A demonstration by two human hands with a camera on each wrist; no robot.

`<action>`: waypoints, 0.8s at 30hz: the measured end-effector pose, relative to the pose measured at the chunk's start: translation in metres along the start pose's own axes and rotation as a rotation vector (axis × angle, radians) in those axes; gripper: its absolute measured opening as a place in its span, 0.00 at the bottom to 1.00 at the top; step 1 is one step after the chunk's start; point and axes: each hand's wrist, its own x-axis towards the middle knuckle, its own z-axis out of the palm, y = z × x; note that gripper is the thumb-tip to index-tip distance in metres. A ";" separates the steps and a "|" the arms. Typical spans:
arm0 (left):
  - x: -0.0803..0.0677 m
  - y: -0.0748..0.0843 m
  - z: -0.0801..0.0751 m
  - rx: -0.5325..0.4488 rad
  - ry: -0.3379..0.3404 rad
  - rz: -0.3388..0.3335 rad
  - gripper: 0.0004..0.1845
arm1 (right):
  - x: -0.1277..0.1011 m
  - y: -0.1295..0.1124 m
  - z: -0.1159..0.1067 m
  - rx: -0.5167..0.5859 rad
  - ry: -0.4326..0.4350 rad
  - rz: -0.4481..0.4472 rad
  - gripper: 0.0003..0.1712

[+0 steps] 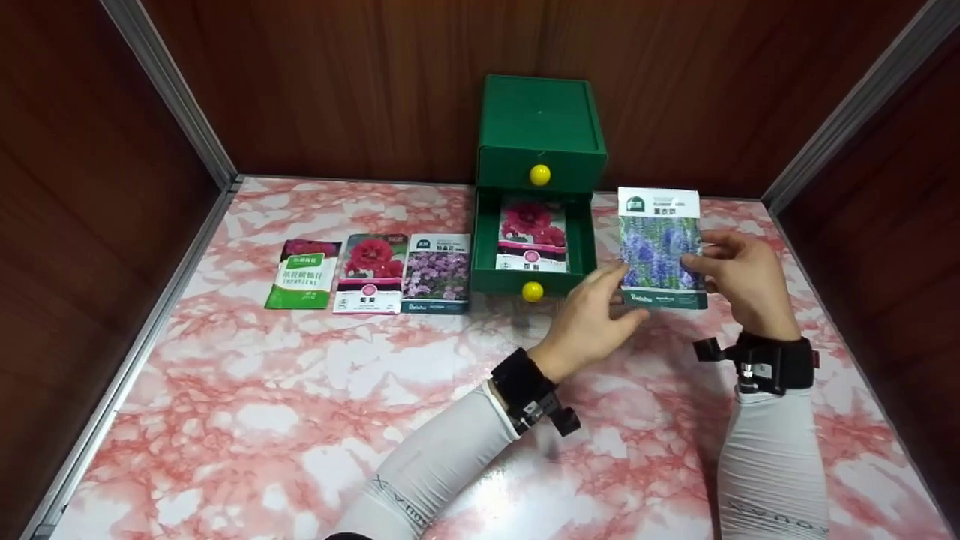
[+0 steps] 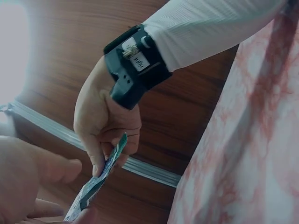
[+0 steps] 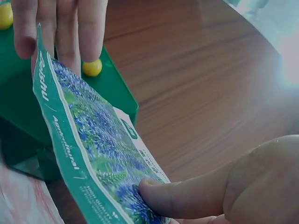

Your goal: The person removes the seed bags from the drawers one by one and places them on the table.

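A lavender seed packet (image 1: pixel 660 247), with purple flowers and a dark green bottom band, is held up to the right of the green drawer box. My right hand (image 1: pixel 750 281) pinches its right edge, the thumb (image 3: pixel 187 198) lying on the printed front. At the packet's left edge is my left hand (image 1: pixel 592 322), its fingers fairly straight and partly behind the packet. The left thumb (image 2: pixel 60 170) stands apart from it. In the pulled-out lower drawer (image 1: pixel 487 281) lies a seed packet with a dark pink flower (image 1: pixel 529 232).
The green drawer box (image 1: pixel 538 112) stands against the back wall, its upper drawer closed, with yellow knobs (image 1: pixel 540 175). Left of it lie a purple-flower packet (image 1: pixel 436 274), a red-flower packet (image 1: pixel 369 274) and a green-and-white packet (image 1: pixel 301 276) on the marbled table (image 1: pixel 285 405).
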 end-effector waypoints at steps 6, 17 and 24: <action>0.004 -0.002 0.012 -0.013 -0.080 -0.024 0.48 | 0.003 0.005 -0.003 -0.057 0.017 0.002 0.34; 0.006 -0.015 0.039 0.067 -0.151 -0.083 0.51 | 0.012 0.015 -0.006 -0.287 -0.031 0.011 0.38; 0.003 -0.031 0.052 0.128 -0.162 -0.096 0.54 | 0.020 0.026 0.000 -0.308 -0.110 0.066 0.39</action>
